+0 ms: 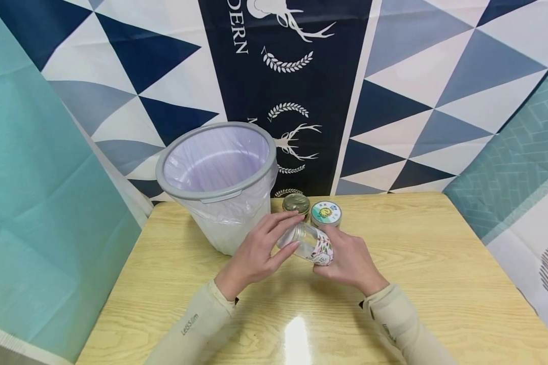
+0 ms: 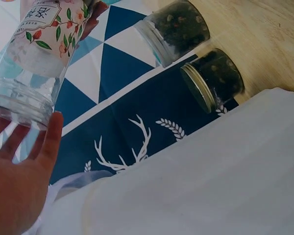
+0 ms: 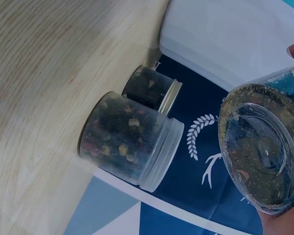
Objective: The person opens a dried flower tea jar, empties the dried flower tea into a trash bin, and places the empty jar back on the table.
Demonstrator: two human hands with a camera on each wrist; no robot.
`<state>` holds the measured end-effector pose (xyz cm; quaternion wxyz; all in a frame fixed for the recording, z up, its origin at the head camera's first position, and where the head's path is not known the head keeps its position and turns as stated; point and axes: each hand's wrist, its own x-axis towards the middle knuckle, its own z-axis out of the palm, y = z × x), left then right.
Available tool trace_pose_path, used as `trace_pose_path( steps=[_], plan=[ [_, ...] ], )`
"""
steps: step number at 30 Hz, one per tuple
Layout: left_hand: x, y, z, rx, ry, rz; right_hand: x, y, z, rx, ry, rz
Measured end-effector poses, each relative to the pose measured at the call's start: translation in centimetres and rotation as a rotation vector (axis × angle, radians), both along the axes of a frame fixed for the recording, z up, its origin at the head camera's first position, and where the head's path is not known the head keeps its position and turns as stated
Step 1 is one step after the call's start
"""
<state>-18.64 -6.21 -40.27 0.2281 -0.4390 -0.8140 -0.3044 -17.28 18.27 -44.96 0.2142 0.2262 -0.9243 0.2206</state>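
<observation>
A clear plastic jar (image 1: 307, 242) with a floral label is held tilted above the table, its uncovered threaded mouth toward the left. My right hand (image 1: 346, 257) grips it round the labelled lower part. Straight fingers and thumb of my left hand (image 1: 260, 248) spread around the jar's mouth; in the left wrist view the fingertips (image 2: 55, 125) are at its rim. Fine bits cling inside the jar's base (image 3: 259, 147) in the right wrist view. Just beyond my hands stand a gold-lidded jar (image 1: 296, 203) and a jar with a printed lid (image 1: 326, 213), both with dark dried contents.
A grey-rimmed bin (image 1: 182, 194) with a clear liner stands at the left rear of the wooden table (image 1: 415, 263). Patterned cloth (image 1: 392, 101) hangs behind the table, and a teal cloth (image 1: 50, 203) hangs at the left.
</observation>
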Motion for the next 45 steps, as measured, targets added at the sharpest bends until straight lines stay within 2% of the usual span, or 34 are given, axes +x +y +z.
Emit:
trace_pose_path(
  steps=[11, 18, 28, 32, 39, 41, 45],
  plan=[
    [0.3, 0.8, 0.2, 0.047, -0.001, 0.163, 0.1, -0.3, -0.1, -0.005, -0.008, 0.007],
    [0.4, 1.0, 0.6, 0.123, -0.028, 0.243, 0.2, -0.2, -0.1, -0.012, -0.019, -0.003],
    [0.4, 0.5, 0.5, 0.155, -0.043, 0.215, 0.0, 0.2, -0.1, -0.037, -0.008, -0.003],
    [0.6, 0.0, 0.6, 0.190, -0.078, 0.199, -0.2, 0.4, 0.2, -0.050, 0.023, 0.001],
    [1.1, -1.1, 0.2, 0.257, -0.151, 0.109, -0.3, 0.7, 0.8, -0.098, 0.031, -0.023],
    [1.1, -1.4, -0.1, 0.253, -0.146, 0.091, -0.3, 0.7, 0.9, -0.114, 0.020, -0.029],
    [1.1, -2.0, -1.1, 0.181, -0.127, 0.091, -0.4, 0.5, 1.1, -0.159, 0.009, -0.038]
  ],
)
